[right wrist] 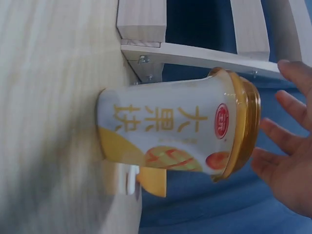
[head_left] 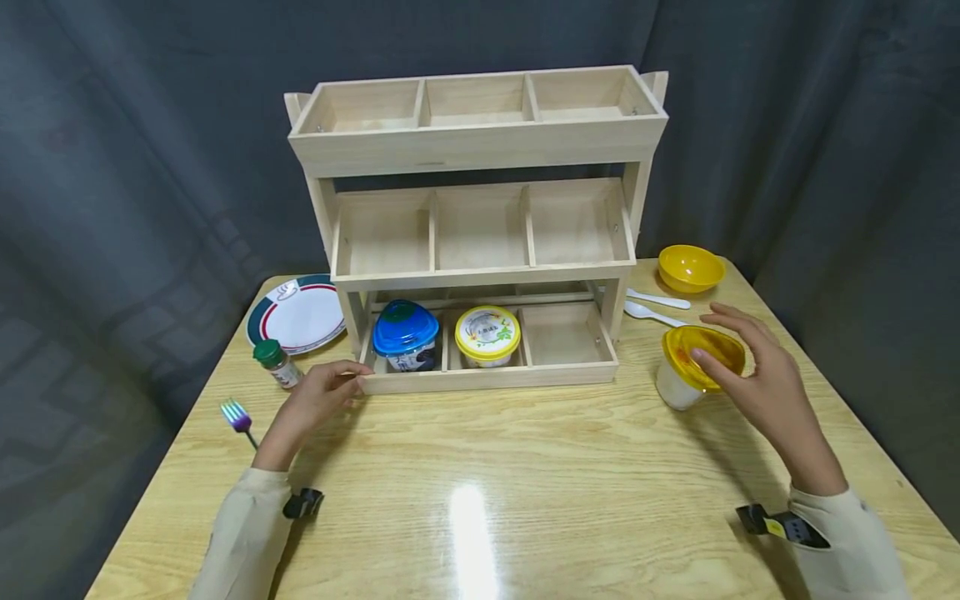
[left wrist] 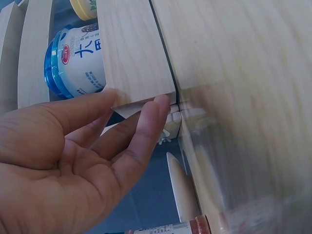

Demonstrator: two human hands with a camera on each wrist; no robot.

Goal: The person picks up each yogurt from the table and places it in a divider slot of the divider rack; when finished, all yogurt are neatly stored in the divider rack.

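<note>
A wooden three-tier shelf (head_left: 480,150) stands on the table. My left hand (head_left: 321,404) grips the left front corner of its bottom tray, with thumb and fingertips at the end of the front board (left wrist: 139,53). That tray holds a blue-lidded cup (head_left: 406,337) in the left compartment and a yellow-lidded tub (head_left: 487,335) in the middle one. On the right, a white cup with a yellow lid (right wrist: 165,127) stands upright on the table. Around its lid my right hand (head_left: 765,387) is spread, fingers apart; whether they touch it I cannot tell.
Behind the cup lie white plastic cutlery (head_left: 652,313) and a yellow bowl (head_left: 690,268). Left of the shelf are a rimmed plate (head_left: 303,312), a green-capped jar (head_left: 277,363) and a shiny multicoloured fork (head_left: 238,418). Dark curtains hang behind the table.
</note>
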